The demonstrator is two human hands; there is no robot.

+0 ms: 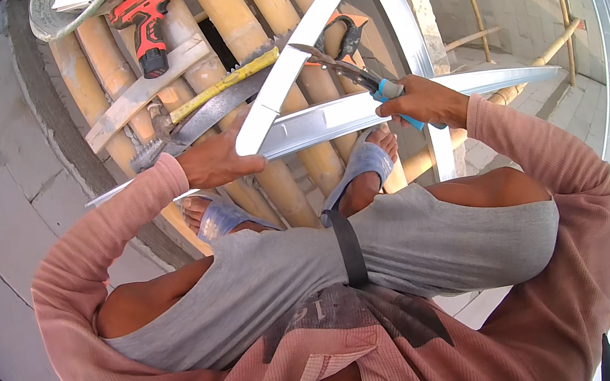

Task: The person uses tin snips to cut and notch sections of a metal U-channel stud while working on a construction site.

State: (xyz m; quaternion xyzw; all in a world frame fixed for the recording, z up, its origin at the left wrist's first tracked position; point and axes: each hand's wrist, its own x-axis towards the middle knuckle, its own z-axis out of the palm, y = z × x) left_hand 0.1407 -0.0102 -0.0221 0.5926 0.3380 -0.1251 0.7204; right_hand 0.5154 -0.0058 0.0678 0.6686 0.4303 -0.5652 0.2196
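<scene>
My left hand (pixel 221 156) is closed around the lower end of a bright metal channel (pixel 285 69), which slants up and away to the right. In my right hand (pixel 422 102) is a pair of tin snips (pixel 358 72) with blue-and-grey handles. Their dark blades reach the right edge of the slanted channel; whether they bite into the metal I cannot tell. A second, longer metal channel (pixel 326 122) runs crosswise beneath both hands, above my sandalled feet.
Underfoot is a platform of bamboo poles (pixel 228 17). On it lie a red-and-black cordless drill (pixel 144 21), a hammer with a yellow handle (pixel 226 84), a handsaw (pixel 218 110) and a wood strip (pixel 148 92). A bucket (pixel 69 13) stands far left; another metal channel (pixel 400 10) rises at right.
</scene>
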